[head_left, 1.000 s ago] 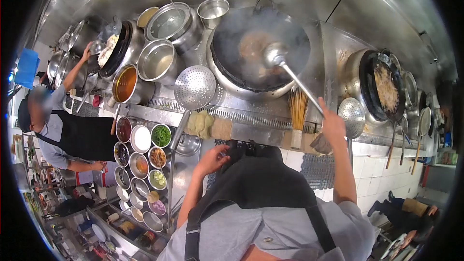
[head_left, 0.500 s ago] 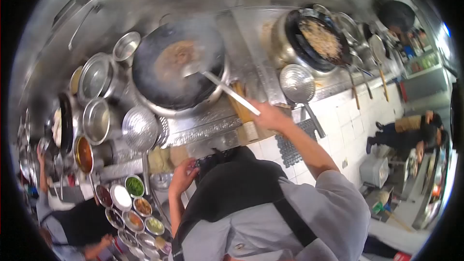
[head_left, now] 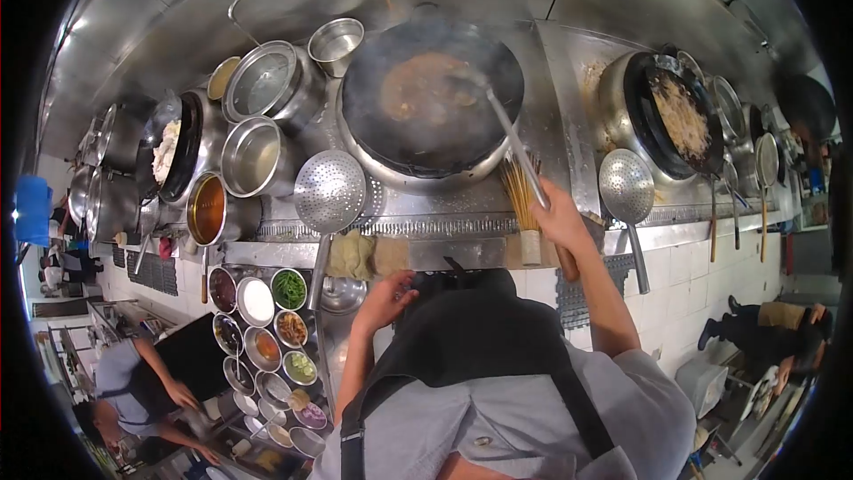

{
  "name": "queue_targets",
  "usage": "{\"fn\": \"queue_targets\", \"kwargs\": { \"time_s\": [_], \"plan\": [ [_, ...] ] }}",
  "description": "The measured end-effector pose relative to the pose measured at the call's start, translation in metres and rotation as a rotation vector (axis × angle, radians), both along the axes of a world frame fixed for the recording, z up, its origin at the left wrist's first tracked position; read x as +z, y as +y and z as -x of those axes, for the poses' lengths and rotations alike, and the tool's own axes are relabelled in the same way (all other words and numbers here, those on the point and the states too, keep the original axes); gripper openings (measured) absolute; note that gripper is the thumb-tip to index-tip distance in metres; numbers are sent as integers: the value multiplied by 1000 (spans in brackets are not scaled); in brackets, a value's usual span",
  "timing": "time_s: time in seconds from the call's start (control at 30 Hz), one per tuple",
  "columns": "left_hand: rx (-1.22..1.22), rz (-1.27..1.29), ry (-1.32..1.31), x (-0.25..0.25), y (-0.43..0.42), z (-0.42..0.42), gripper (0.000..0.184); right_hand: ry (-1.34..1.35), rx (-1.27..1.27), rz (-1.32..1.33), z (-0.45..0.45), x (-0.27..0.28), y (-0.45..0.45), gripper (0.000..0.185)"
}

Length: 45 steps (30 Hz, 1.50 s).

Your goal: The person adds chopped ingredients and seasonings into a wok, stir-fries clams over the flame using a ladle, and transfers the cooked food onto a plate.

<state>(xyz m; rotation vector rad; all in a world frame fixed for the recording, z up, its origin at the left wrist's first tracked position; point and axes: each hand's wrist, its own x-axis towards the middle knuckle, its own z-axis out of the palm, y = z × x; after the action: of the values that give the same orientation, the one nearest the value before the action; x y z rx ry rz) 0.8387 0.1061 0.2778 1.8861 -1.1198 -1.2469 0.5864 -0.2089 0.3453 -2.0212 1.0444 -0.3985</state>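
My right hand (head_left: 562,213) is closed round the long handle of a ladle (head_left: 514,135). The ladle's bowl is in a large dark wok (head_left: 355,116), within a brown, steaming sauce (head_left: 418,93); steam blurs the bowl. My left hand (head_left: 388,300) hangs at the stove's front edge before my black apron, its fingers loosely bent and apart, with nothing visible in them. Close to it lie a folded yellowish cloth (head_left: 353,255) and a perforated skimmer (head_left: 330,191). By my right hand, a bamboo brush (head_left: 524,204) stands against the wok's rim.
Metal pots (head_left: 256,157) and a pan of orange-red liquid (head_left: 207,209) stand left. Several seasoning bowls (head_left: 290,289) sit lower left. On the right are another wok with food (head_left: 684,116) and a second skimmer (head_left: 626,187). Co-workers (head_left: 147,382) are at the left and right.
The view has swung, so the stove sits further right in the picture. The ladle's bowl has moved to the right side of the sauce, its handle now steeper. My left hand's fingers are more visible.
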Motion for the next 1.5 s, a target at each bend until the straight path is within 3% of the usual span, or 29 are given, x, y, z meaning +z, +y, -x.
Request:
{"fn": "queue_targets", "kwargs": {
  "time_s": [0.07,0.1,0.17,0.27,0.33,0.4,0.53,0.6,0.67,0.73,0.9,0.93,0.97,1.03,1.1,1.2,1.3,1.4,1.43,1.5],
  "plan": [
    [-11,-37,3,-4,4,-2,46,3,-156,-61,-21,2,-11,53],
    [-35,-62,-15,-6,5,-2,45,-30,-203,249,-33,-60,-27,51],
    [-72,-40,-42,-5,3,-3,44,-73,-265,-267,-79,-40,-24,53],
    [-94,47,-69,-3,0,-3,44,-144,-186,-649,-102,-34,-20,57],
    [-85,52,-91,-9,1,-7,44,-124,-81,-425,-99,-38,-14,60],
    [-26,-3,-67,-5,6,-11,44,-35,32,140,-80,-35,10,62],
    [31,-48,-70,10,11,-15,44,-3,51,234,-34,-13,36,60],
    [83,35,-48,0,21,-13,46,-132,180,-155,-3,10,34,65],
    [70,12,-66,2,20,-16,45,70,140,-578,15,71,38,66],
    [19,-50,-65,6,13,-19,46,215,157,-756,17,89,41,66],
    [3,106,-172,-3,-30,-18,45,150,237,-199,10,20,41,65],
    [28,185,-328,-3,-49,-18,40,160,237,-40,3,10,35,65],
    [55,260,-482,-3,-70,-17,36,200,164,-183,-10,18,28,64],
    [205,437,-912,34,-127,-1,28,147,147,-66,-18,0,16,61],
    [265,633,-1072,46,-182,3,17,213,103,-52,-34,9,10,58],
    [79,454,-986,-3,-225,-2,16,122,47,-45,-42,-5,6,58],
    [14,380,-1028,-25,-237,-1,20,79,43,142,-48,-41,3,57],
    [11,265,-1020,-44,-250,-18,23,69,-149,-354,-70,-43,14,57],
    [-2,263,-1031,-50,-250,-22,23,-172,-126,-442,-73,-51,21,43],
    [8,261,-1019,-42,-242,-20,24,-356,-168,-770,-78,-47,31,31]
  ]
}}
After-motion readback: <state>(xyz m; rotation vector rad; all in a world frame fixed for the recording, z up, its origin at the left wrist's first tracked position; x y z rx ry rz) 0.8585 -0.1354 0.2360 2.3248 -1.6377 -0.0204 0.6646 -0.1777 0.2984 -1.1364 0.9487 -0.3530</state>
